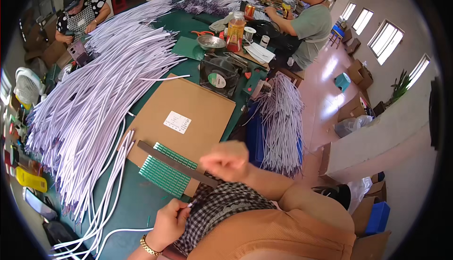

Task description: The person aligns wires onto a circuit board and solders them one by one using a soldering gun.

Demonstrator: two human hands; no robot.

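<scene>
My left hand (169,222) is closed in a pinch near the table's front edge. It grips a white cable (125,230), whose short tip pokes out past my fingertips. My right hand (226,160) is curled closed above the cardboard's near right corner, slightly blurred; whatever its fingers may hold is hidden. Between and beyond my hands lies a green panel of small circuit boards (163,177) on a flat brown cardboard sheet (198,109). Across the panel rests a dark brown strip (172,162). Several loose white cables (120,170) run alongside the panel on its left.
A large heap of white cables (108,81) covers the table's left side. A black fan (219,74), a metal bowl (211,41) and a bottle (235,31) stand beyond the cardboard. More cables (283,123) hang over a blue bin at right. Two people (309,24) work across the table.
</scene>
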